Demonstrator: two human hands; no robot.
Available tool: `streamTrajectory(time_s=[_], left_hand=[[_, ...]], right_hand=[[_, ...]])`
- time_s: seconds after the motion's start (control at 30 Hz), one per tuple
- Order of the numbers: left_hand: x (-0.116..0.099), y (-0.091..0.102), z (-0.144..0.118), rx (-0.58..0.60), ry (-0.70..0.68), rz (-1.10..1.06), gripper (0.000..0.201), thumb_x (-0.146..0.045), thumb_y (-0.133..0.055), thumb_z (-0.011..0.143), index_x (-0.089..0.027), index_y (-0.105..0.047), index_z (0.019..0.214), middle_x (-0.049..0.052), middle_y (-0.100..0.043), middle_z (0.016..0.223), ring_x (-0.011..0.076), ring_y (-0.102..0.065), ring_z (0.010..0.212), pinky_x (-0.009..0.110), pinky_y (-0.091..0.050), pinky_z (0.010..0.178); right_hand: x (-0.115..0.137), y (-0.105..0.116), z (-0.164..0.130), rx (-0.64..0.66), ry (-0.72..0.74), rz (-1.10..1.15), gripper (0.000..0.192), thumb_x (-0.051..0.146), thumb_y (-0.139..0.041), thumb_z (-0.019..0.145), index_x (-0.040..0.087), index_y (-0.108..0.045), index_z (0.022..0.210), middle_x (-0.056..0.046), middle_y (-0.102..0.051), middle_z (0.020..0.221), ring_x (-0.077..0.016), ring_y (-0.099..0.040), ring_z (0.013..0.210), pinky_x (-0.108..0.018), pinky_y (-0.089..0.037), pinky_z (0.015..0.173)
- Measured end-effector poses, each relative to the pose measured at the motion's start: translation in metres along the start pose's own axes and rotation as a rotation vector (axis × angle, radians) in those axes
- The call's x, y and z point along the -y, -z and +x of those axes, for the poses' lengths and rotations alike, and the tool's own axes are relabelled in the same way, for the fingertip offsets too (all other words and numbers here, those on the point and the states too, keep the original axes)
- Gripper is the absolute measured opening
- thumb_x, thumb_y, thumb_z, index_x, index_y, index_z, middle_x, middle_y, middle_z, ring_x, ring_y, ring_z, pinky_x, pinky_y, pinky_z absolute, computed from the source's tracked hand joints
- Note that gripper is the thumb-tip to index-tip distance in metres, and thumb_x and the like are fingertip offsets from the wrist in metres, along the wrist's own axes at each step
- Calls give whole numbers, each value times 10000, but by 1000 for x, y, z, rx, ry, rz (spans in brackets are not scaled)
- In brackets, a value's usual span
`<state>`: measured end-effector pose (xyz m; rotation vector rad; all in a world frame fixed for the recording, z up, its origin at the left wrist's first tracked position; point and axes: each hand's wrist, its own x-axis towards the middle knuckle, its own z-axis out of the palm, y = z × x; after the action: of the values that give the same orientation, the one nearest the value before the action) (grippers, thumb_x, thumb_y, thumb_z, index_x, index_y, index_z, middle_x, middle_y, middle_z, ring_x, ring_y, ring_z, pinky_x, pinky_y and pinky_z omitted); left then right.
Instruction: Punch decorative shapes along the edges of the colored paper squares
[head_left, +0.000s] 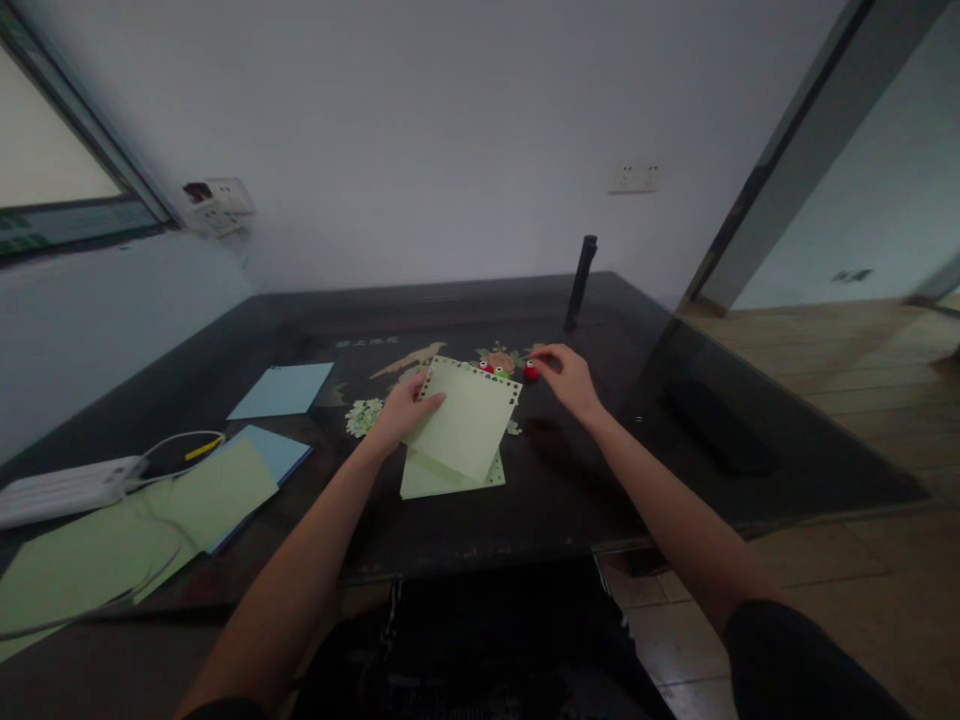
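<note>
A pale green sheet of paper (466, 415) with a row of punched holes along its top edge is gripped at its left edge by my left hand (409, 405), thumb on top. Under it lies another pale green sheet (442, 478) on the dark table. To the right, my right hand (566, 378) pinches a small red round piece (531, 370) with a white spot, close to the sheet's upper right corner. Just behind the sheet's top edge sit similar small red and green pieces (501, 372), partly hidden by the paper.
Blue sheets (283, 390) and green sheets (225, 490) lie at the left, near a white power strip (71, 490) with a cable and a yellow-tipped item (202, 448). A black upright stand (580, 285) is at the back right. A dark flat object (716, 428) lies right.
</note>
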<state>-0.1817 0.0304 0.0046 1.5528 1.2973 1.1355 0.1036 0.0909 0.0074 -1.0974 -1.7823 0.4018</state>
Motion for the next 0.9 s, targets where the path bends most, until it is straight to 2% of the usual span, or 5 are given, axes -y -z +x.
streamTrajectory(time_s=[0.1,0.23,0.4,0.6,0.9], left_hand=[[1,0,1,-56,-29,4,430,-345,-656,686,-127,-615,1055,92,-696,937,227,-654,785,337,-523,681],[2,0,1,-66,-41,43,411,-341,-648,694,-129,-619,1045,96,-693,943,226,-651,792,340,-521,685],[-2,-4,-2,-43,-44,66,410,-340,-633,705,-130,-612,1057,99,-685,976,223,-645,812,328,-516,694],[-4,-6,-3,-24,-19,77,401,-338,-614,720,-135,-605,1066,103,-686,968,222,-643,793,338,-513,683],[2,-3,0,-10,-43,126,426,-351,-620,712,-124,-606,1072,103,-682,962,236,-638,812,362,-512,715]], right_hand=[[29,7,-14,148,-121,244,203,367,-587,786,170,-625,762,-43,-641,698,-165,-588,638,-322,-478,628],[45,3,-35,257,-303,448,252,424,-617,751,173,-591,739,-29,-640,690,-131,-580,579,-276,-466,556],[43,-6,-45,288,-361,481,262,426,-653,717,179,-568,729,-10,-616,635,-121,-565,550,-265,-464,531],[43,-6,-47,308,-426,510,235,391,-664,713,189,-544,714,-14,-613,646,-126,-569,553,-274,-472,521],[44,-5,-48,341,-443,557,221,358,-668,714,179,-540,703,-5,-612,631,-109,-568,552,-238,-455,500]])
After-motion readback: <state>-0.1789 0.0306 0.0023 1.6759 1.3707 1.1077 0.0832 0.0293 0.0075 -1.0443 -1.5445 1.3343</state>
